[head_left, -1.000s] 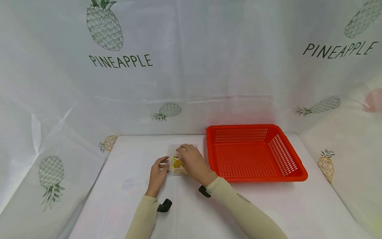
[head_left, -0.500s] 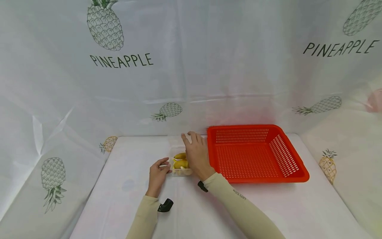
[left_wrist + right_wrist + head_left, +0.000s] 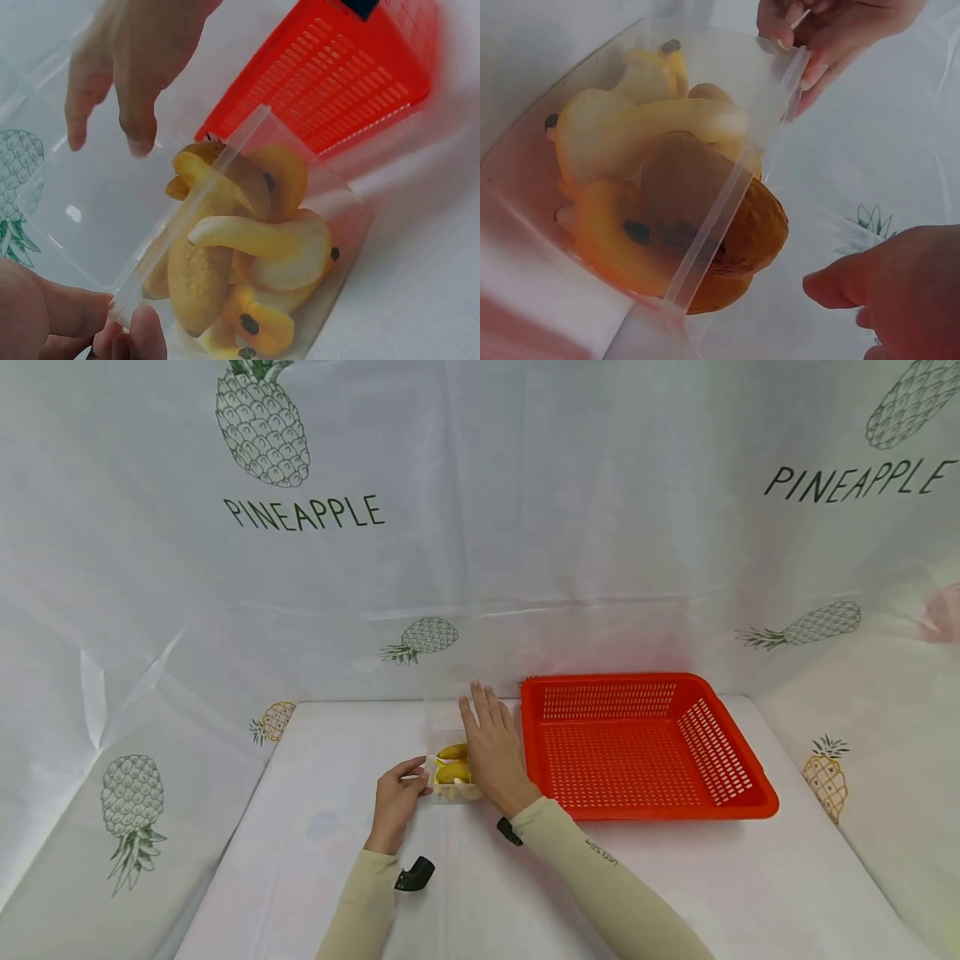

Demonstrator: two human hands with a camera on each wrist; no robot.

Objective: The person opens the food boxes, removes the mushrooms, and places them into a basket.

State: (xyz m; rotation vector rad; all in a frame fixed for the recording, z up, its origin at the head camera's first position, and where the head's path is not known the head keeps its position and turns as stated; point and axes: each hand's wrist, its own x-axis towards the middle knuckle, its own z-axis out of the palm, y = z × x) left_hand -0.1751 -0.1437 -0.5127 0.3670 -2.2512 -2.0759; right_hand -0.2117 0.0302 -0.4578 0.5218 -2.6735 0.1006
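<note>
A clear plastic box (image 3: pixel 450 797) stands near the middle of the table, with several yellow bananas (image 3: pixel 452 772) inside. In the left wrist view the bananas (image 3: pixel 199 277) have dark tips, and some look pale. My left hand (image 3: pixel 396 802) pinches the box's rim at its left side. The box's clear lid (image 3: pixel 90 225) is tipped back, away from the opening. My right hand (image 3: pixel 497 752), fingers straight, reaches over the box's right side toward the lid. It covers part of the bananas in the head view.
Close to the right of the box stands a red perforated basket (image 3: pixel 615 768). A white sheet with pineapple prints (image 3: pixel 427 635) hangs behind the white table (image 3: pixel 315 877). Each wrist carries a black camera mount (image 3: pixel 415 874).
The lid has swung up and back, uncovering the bananas. My right hand has moved back and slightly right, and its fingers have straightened. My left hand has stayed at the box's side.
</note>
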